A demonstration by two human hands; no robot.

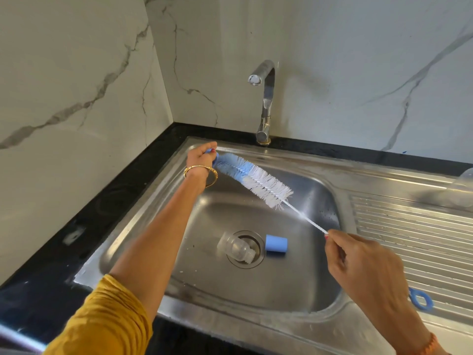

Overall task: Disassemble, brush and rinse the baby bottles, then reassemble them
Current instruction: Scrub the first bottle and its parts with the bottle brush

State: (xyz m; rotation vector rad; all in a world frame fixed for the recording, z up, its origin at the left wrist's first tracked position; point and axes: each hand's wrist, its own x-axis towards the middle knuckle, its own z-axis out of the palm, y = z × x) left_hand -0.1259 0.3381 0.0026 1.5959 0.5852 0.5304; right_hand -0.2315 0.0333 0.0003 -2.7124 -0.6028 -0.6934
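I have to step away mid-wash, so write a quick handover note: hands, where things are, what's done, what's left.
Left hand grips the bottle brush by its blue end; right hand pinches its thin wire stem.
Clear bottle, disassembled, lies over the drain in the sink, blue cap beside it.
A blue ring-handled item lies on the drainboard.
Tap shows no water running.
Left: brush, rinse, reassemble.

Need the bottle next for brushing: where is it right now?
In the head view the clear bottle lies on its side over the sink's drain, with the blue cap just to its right.
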